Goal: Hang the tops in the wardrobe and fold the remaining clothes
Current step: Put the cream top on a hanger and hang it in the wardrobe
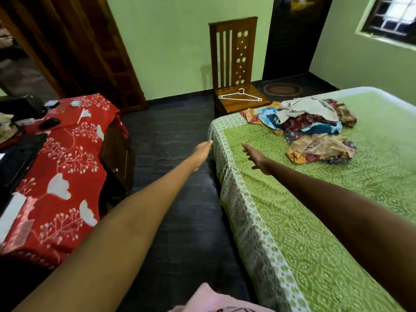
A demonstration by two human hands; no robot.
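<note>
So, both arms are stretched out w/ nothing held: left hand (201,152) has fingers straight, hovering over the floor just beside the bed (315,210) edge; right hand (256,157) is spread open above the sheet, near the corner. The clothes pile (313,127) lies in a heap toward the far end of the bed, well apart from both hands. One white hanger (239,96) lies on the chair (234,64) seat just past the bed's foot. Wardrobe (74,48) stands open at far left, beyond the red-covered desk (67,167).

Step in hand, prob.: get to the pile & pick out a top. Best approach: step closer rather than overreach, lift one garment by the shoulders w/ both hands so it separates clean from the tangle, shake it flat on the bed, then fetch the hanger. Sort tops vs. the rest first; saves trips.
</note>
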